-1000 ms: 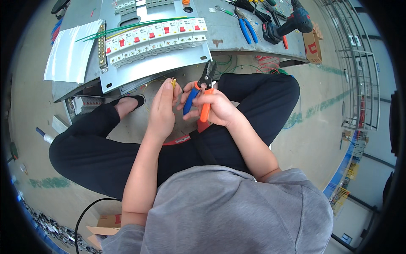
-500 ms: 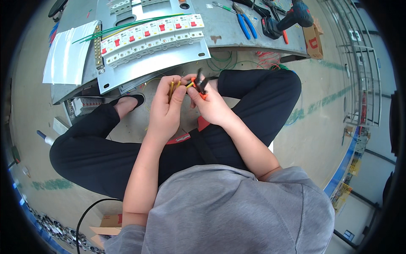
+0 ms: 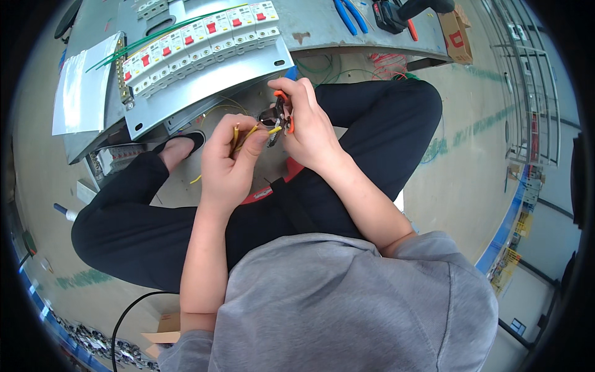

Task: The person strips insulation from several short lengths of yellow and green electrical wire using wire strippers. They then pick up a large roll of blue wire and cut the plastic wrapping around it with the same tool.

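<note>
Several short yellow wires (image 3: 236,135) are pinched between the thumb and fingers of my left hand (image 3: 223,164), over my lap. One yellow wire end (image 3: 274,130) points right, toward the tool. My right hand (image 3: 315,133) is closed round wire strippers (image 3: 271,116) with dark jaws and orange-red handles. The jaws lie close beside that wire end; whether they touch it I cannot tell. Beyond my hands, a metal mounting plate (image 3: 204,93) carries a row of white circuit breakers (image 3: 201,46) with red switches. Green wires (image 3: 158,34) lie along the top of the row.
The grey workbench (image 3: 322,38) holds blue-handled pliers (image 3: 351,15) and a cordless drill (image 3: 400,13). A cardboard box (image 3: 455,37) stands off its right end. Red wire (image 3: 389,64) lies coiled below. White sheets (image 3: 83,93) lie at left, and metal racks (image 3: 530,93) stand at right.
The wire strippers have turned, and their jaws now show beside the wire end. My hands have moved slightly apart. The view has shifted, so the bench sits higher in it.
</note>
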Motion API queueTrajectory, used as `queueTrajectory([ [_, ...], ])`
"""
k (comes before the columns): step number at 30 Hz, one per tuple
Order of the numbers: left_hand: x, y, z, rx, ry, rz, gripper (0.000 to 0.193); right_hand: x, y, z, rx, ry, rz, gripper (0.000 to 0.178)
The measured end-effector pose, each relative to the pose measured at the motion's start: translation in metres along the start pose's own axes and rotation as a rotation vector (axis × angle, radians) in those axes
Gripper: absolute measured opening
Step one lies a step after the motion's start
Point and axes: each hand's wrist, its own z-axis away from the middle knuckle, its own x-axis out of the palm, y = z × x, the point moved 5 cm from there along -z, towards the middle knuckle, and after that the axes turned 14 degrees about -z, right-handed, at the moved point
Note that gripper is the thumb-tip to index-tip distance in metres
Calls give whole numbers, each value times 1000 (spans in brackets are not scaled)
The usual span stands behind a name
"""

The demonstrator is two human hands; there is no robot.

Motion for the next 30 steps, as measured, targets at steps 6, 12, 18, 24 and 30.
queueTrajectory([
  [6,2,0,0,53,-35,159,18,-1,0,1,7,5,-9,55],
  [12,0,-3,0,-9,-27,32,16,-1,0,1,-35,-11,19,56],
  [18,-2,3,1,-10,-127,-151,18,-1,-4,2,-76,-36,49,62],
  [24,-2,1,3,7,-105,-108,22,-1,-3,2,-137,-14,30,68],
  [30,-4,6,1,24,-117,-104,22,-1,-3,1,-82,-29,66,62],
])
